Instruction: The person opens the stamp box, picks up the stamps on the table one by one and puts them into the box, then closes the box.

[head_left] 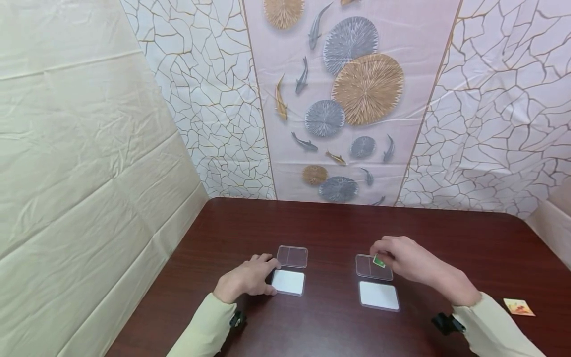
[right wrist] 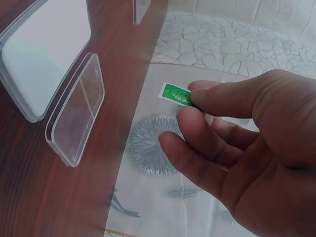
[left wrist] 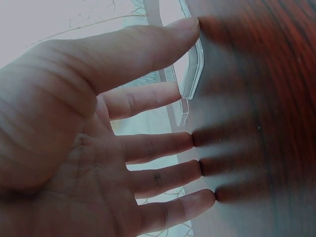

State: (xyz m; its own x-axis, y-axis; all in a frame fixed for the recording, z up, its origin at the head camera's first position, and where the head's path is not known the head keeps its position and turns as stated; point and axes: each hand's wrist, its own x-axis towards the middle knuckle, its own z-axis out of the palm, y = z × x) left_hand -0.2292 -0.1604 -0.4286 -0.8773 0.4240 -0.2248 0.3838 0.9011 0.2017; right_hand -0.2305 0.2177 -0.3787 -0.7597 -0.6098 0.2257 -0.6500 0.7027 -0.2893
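My right hand (head_left: 412, 260) pinches a small green card (right wrist: 175, 94) with a white border between thumb and index finger. In the head view it hovers over the clear plastic lid (head_left: 367, 268) on the right. A shallow clear case (head_left: 379, 296) with a white filling lies just nearer than that lid. My left hand (head_left: 247, 278) rests beside the other white-filled case (head_left: 289, 282), fingers nearly straight and spread, thumb right at its near corner. Beyond that case is a second clear lid (head_left: 295, 257), with the index fingertip close to its edge.
A small orange and yellow picture card (head_left: 519, 307) lies on the dark wood table (head_left: 330, 327) at the far right, past the right forearm. Patterned cloth (head_left: 357, 148) hangs behind the table's back edge, and a cream cloth (head_left: 102, 173) hangs along the left.
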